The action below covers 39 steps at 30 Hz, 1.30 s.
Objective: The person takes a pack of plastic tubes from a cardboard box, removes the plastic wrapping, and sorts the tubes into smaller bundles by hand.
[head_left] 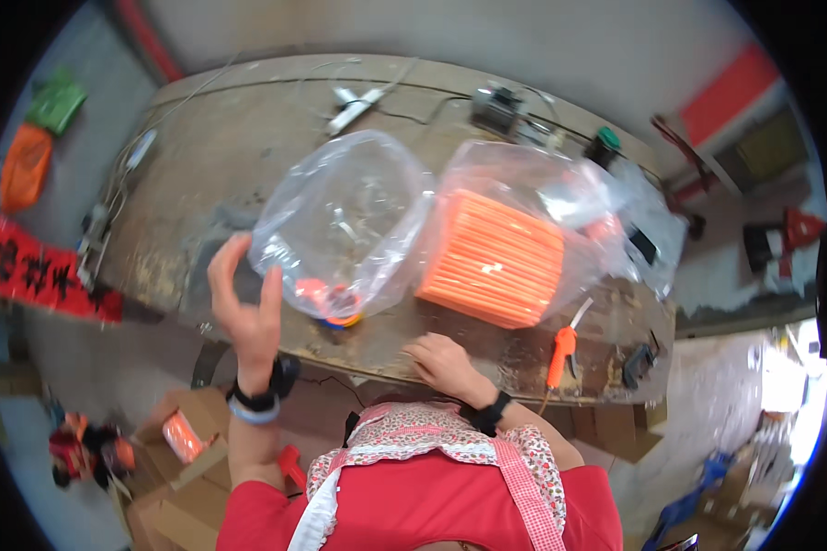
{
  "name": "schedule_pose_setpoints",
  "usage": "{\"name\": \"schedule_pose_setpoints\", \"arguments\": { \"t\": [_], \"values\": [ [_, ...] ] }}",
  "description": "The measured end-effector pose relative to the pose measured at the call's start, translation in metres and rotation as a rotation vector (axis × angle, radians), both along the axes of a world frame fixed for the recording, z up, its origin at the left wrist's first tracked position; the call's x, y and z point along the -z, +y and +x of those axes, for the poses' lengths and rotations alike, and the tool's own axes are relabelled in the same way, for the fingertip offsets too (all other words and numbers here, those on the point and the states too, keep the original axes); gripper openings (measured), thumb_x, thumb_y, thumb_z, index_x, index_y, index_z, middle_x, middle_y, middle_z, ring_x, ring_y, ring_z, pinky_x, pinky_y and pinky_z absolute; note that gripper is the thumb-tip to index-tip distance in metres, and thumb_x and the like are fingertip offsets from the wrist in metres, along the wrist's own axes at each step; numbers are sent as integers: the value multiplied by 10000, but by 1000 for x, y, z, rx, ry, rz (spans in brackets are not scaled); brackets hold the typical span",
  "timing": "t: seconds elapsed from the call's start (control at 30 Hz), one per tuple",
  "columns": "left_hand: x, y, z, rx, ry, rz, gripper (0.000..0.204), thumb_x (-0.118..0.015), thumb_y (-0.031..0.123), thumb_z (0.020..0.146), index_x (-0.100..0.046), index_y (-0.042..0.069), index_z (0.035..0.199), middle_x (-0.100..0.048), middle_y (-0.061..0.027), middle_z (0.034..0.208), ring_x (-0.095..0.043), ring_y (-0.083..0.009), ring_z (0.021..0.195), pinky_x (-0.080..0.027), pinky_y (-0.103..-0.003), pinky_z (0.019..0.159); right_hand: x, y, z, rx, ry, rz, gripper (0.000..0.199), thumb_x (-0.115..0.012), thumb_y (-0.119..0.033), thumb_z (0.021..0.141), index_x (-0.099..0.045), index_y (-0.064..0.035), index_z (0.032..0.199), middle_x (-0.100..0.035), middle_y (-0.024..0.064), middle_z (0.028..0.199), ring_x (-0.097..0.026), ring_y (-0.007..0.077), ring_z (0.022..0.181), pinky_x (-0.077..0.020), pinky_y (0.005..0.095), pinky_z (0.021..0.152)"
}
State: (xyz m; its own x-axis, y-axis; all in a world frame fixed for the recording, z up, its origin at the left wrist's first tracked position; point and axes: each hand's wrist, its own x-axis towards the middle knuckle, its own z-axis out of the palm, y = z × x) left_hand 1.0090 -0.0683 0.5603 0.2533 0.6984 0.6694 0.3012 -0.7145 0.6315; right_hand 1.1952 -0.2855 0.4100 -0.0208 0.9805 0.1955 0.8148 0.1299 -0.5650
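Note:
A clear plastic bag (280, 207) stands on the worn wooden table with its mouth spread wide. Inside its near end lie small orange-red pieces (311, 292), with a blue and yellow edge beneath. My left hand (248, 317) is at the bag's left side, thumb and fingers apart, slightly blurred; I cannot tell whether it touches the film. My right hand (448, 367) rests at the table's front edge, fingers curled in and palm hidden. Beyond it, a second clear bag (487, 161) holds a neat stack of orange strips (494, 262).
An orange air blow gun (562, 354) and a dark tool (639, 365) lie at the front right. Along the back are a white power strip (354, 112), a dark device (496, 108) and a green-capped jar (605, 145). An opened carton (179, 450) sits on the floor at left.

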Motion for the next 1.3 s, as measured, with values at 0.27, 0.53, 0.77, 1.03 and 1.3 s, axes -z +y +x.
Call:
{"name": "schedule_pose_setpoints", "arguments": {
  "t": [0.27, 0.53, 0.77, 1.03, 1.3],
  "values": [
    [-11, -102, 149, 761, 253, -12, 136, -587, -5, 844, -623, -5, 975, -645, -151, 922, -629, -325, 856, -492, -353, 753, -15, -220, 105, 1103, -149, 64, 322, -640, -73, 800, -573, -29, 1112, -602, 143, 1079, -561, 340, 1015, -452, 412, 849],
    [54, -62, 315, 522, 701, 539, 317, -599, 74, 802, -539, 33, 1111, -609, -180, 1000, -583, -377, 943, -464, -466, 804, 50, -256, 134, 1032, -14, -203, 809, -817, -334, 625, -454, -38, 1284, -516, 122, 1222, -485, 317, 1131, -444, 442, 901],
    [51, -59, 298, 442, 989, 365, 77, -591, 101, 722, -666, 87, 725, -625, -166, 656, -616, -368, 630, -482, -459, 587, 73, -257, 143, 881, -99, -137, 824, -805, -336, 603, -452, -67, 1298, -469, 136, 1289, -446, 338, 1172, -408, 451, 954],
    [-46, -120, 214, 1085, 1286, -263, 167, -587, 66, 761, -681, 34, 895, -656, -102, 735, -626, -212, 601, -503, -323, 556, 83, -269, 149, 894, -141, -160, 804, -759, -202, 620, -409, -39, 1326, -399, 228, 1336, -422, 391, 1193, -372, 481, 993],
    [28, -58, 306, 552, 978, 526, 327, -508, -29, 770, -600, -25, 1084, -644, -115, 805, -646, -271, 768, -532, -368, 704, 81, -261, 155, 857, -102, -176, 766, -725, -165, 644, -400, -5, 1319, -422, 233, 1316, -419, 400, 1207, -366, 475, 1004]
  ]
}}
